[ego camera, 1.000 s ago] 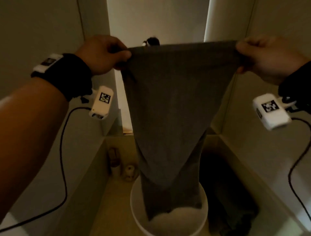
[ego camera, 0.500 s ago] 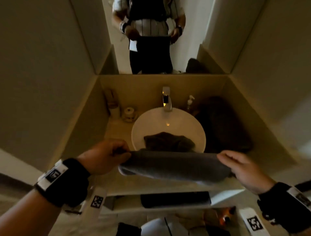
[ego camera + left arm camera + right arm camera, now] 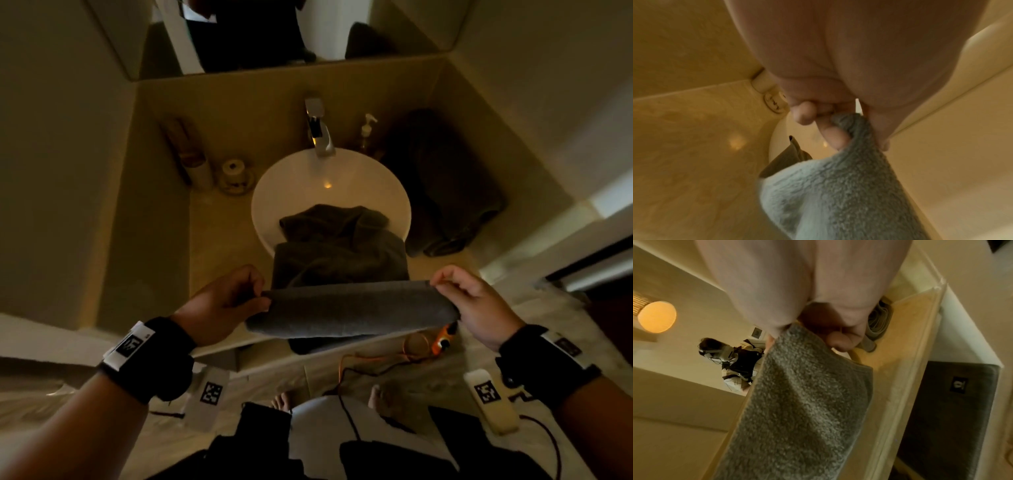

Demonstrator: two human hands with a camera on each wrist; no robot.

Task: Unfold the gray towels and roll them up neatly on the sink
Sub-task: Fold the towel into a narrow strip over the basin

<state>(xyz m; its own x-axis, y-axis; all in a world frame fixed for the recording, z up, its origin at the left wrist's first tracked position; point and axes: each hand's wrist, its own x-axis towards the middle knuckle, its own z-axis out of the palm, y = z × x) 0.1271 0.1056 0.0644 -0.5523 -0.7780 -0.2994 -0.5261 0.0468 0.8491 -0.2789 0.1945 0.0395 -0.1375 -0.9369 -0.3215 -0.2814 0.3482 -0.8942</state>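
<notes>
Gray terry cloth is stretched between two hands: the gray towel [image 3: 349, 310] is held by its top edge in front of the counter [image 3: 219, 233], one corner pinched by the left hand [image 3: 222, 303] and the other by the right hand [image 3: 476, 301]. In the left wrist view the corner is seen clamped between the curled fingers [image 3: 835, 135] and the thumb, with the cloth [image 3: 838, 194] hanging down from the fingertips. In the right wrist view the other corner is gripped the same way, thumb on one face and curled fingers [image 3: 840, 340] on the other, the towel [image 3: 797, 402] falling away below them. Beyond the fingertips, the far part of the towel is draped over the near rim of the white sink basin [image 3: 329, 178] and bunched inside it. A faucet [image 3: 318, 133] is seen at the far rim of the basin, and a soap pump bottle [image 3: 367, 132] just to its right. Past the right fingers, dark folded towels [image 3: 448, 192] are piled on the counter beside the basin. Past the left fingers, a small round holder [image 3: 234, 174] and a tall bottle [image 3: 186, 150] are set near the wall. Below the wrists, an orange cable [image 3: 376, 363] lies on the floor.
</notes>
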